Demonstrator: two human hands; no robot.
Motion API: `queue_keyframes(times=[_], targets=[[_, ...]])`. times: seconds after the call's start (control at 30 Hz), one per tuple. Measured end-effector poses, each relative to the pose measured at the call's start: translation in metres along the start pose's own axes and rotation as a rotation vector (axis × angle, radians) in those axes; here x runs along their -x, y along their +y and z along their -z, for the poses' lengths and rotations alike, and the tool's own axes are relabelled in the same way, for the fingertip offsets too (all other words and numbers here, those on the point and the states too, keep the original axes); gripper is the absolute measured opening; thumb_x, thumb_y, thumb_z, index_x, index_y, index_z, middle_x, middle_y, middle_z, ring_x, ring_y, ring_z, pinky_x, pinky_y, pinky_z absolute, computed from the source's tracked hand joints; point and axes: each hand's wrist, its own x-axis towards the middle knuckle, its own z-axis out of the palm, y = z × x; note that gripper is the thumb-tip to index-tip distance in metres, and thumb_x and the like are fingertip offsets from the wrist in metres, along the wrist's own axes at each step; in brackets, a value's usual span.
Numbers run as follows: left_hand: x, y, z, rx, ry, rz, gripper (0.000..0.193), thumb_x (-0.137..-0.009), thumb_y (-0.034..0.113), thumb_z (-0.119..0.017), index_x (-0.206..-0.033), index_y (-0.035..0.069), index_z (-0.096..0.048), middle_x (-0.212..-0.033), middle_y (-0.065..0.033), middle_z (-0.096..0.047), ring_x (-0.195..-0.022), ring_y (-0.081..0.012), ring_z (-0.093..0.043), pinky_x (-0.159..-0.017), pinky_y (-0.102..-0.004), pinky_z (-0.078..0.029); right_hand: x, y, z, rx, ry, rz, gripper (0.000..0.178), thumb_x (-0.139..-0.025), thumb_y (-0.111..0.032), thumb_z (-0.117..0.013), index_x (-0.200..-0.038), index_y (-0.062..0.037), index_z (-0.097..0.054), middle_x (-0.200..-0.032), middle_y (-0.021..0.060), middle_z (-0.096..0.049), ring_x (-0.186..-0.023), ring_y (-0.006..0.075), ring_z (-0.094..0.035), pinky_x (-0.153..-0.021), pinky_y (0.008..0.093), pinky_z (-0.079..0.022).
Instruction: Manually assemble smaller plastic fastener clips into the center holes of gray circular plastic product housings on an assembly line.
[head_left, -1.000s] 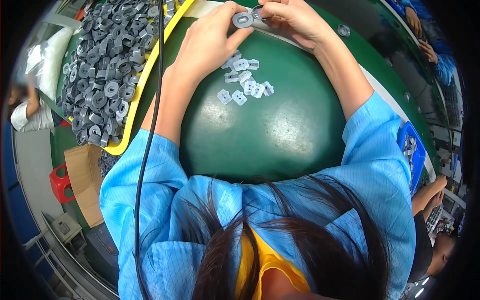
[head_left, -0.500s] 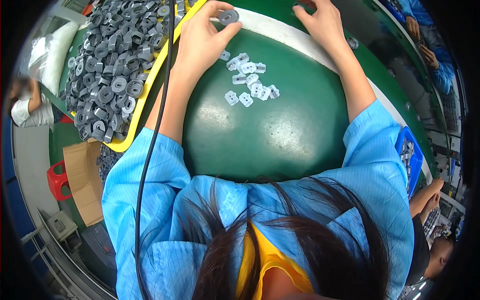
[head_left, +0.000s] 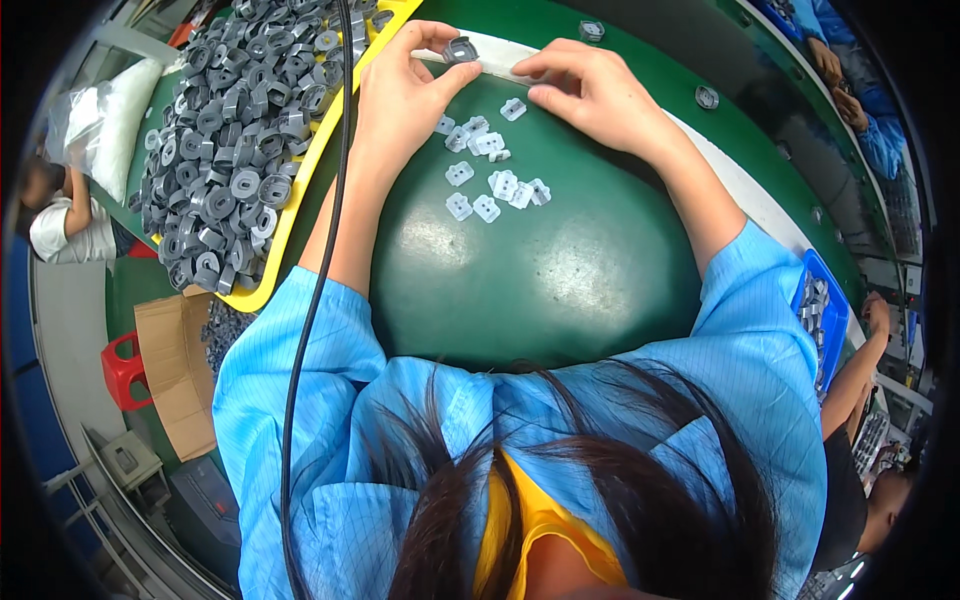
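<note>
My left hand (head_left: 405, 95) pinches a grey round plastic part (head_left: 460, 50) between thumb and fingers, above the white strip at the table's far edge. To its right, my right hand (head_left: 605, 95) has its thumb and index finger apart, with nothing visible between them. Just below its thumb, a single small translucent plastic piece (head_left: 513, 109) lies on the green tabletop (head_left: 560, 270). Several more translucent pieces (head_left: 487, 143) are scattered on the table between my forearms. Beyond my right hand, another grey part (head_left: 592, 31) sits on the green surface past the white strip.
A yellow tray (head_left: 290, 215) heaped with grey round parts stands at the left, a black cable (head_left: 318, 290) hanging before it. A blue bin (head_left: 832, 290) of parts is at the right. Another grey part (head_left: 707, 97) lies beyond the strip. Other people work nearby.
My right hand has come back toward my left hand from beyond the strip, and a grey part now shows where it was. The part in my left hand has turned.
</note>
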Motion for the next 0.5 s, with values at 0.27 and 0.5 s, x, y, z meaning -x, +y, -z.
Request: queue_keyframes(times=[0.27,0.5], targets=[[0.003,0.004,-0.004,-0.073,-0.002,-0.006,0.038,-0.077,0.011,-0.077,-0.110,0.001,-0.061,-0.090,0.0003,-0.063,-0.056,-0.0013,-0.042,-0.050,-0.0192,-0.037,0.008,-0.027,-0.019,0.151,0.055,-0.043,0.018,-0.079,-0.021,-0.071,-0.083,-0.0036,-0.068,-0.083,0.0129,-0.065,-0.079,0.0305,-0.064,-0.074,0.0402,-0.050],[0.000,0.004,-0.008,0.042,0.043,0.005,0.037,-0.073,0.016,-0.078,-0.104,0.003,-0.063,-0.087,-0.0055,-0.068,-0.054,-0.0093,-0.050,-0.055,-0.0278,-0.045,-0.029,-0.030,0.008,-0.514,-0.058,-0.306,0.014,-0.086,-0.015,-0.069,-0.091,-0.0018,-0.068,-0.074,-0.0012,-0.062,-0.067,0.0039,-0.054,-0.063,0.0201,-0.044]])
